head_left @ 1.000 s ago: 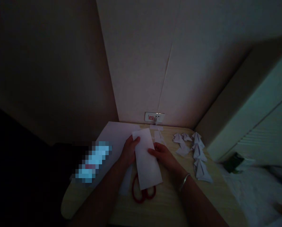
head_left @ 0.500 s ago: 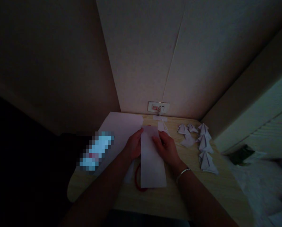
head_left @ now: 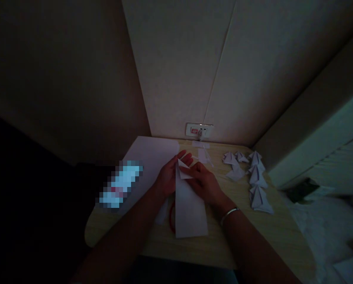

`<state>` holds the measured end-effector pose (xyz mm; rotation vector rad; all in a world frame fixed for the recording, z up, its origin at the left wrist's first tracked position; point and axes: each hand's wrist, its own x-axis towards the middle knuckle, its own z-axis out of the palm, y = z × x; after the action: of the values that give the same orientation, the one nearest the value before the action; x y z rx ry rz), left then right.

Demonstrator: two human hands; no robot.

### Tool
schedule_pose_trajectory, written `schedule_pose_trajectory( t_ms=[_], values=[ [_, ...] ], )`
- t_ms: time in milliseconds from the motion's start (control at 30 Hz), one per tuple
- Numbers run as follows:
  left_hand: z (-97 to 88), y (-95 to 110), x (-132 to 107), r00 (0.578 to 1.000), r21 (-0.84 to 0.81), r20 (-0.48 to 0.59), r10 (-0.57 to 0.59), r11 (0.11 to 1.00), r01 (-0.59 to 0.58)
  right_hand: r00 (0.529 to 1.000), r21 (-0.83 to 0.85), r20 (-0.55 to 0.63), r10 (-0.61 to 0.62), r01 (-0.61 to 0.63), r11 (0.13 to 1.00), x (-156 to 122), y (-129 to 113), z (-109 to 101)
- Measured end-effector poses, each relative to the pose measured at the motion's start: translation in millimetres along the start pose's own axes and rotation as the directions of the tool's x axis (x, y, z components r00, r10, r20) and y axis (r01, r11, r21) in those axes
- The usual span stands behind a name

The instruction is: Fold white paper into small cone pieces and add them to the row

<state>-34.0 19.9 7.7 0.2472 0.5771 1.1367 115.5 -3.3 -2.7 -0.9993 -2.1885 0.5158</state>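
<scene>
A long white paper strip (head_left: 190, 211) hangs between my hands over the table, its top corner folded down toward me. My left hand (head_left: 168, 177) grips the strip's upper left edge from behind, with some fingertips showing past the top. The fingers of my right hand (head_left: 204, 181) press on the folded flap; a bracelet (head_left: 229, 213) circles that wrist. Behind the strip, a red loop (head_left: 172, 219) shows in part, mostly hidden. Under my left forearm lies a larger white sheet (head_left: 152, 154).
Folded white paper pieces (head_left: 257, 177) stand in a row on the right of the wooden table (head_left: 277, 236), with smaller ones beside them. A blurred-out bright device (head_left: 121, 185) lies at left. A wall socket (head_left: 199, 130) with a plug and a cable is at the back.
The strip's top was flat; now its corner is folded down toward me. My right hand has shifted slightly left onto the flap, and my left fingertips now show beyond the top.
</scene>
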Motion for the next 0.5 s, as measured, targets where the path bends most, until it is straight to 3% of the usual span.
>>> schedule_pose_trajectory(
  t_ms=[133, 267, 400, 500],
  values=[
    [-1.3, -2.4, -2.7, 0.994, 0.069, 0.101, 0.032, 0.997, -0.039, 0.997, -0.117, 0.077, 0.000, 0.009, 0.993, 0.9, -3.3, -2.1],
    [-0.2, -3.0, -6.2, 0.989, 0.162, 0.129, 0.079, 0.982, -0.099, 0.995, -0.097, 0.095, 0.000, 0.009, 0.995, 2.2, -8.8, -2.6],
    [0.5, 1.0, -6.8, 0.985, 0.192, 0.128, 0.111, 0.972, -0.135, 0.998, 0.261, -0.016, 0.054, -0.048, 0.964, 3.8, -13.2, -6.1],
    [0.0, 2.2, -6.8, 0.979, 0.200, 0.136, 0.151, 0.964, -0.176, 0.951, 0.560, -0.058, 0.304, -0.221, 0.799, 5.8, -14.5, -8.5]
  ],
)
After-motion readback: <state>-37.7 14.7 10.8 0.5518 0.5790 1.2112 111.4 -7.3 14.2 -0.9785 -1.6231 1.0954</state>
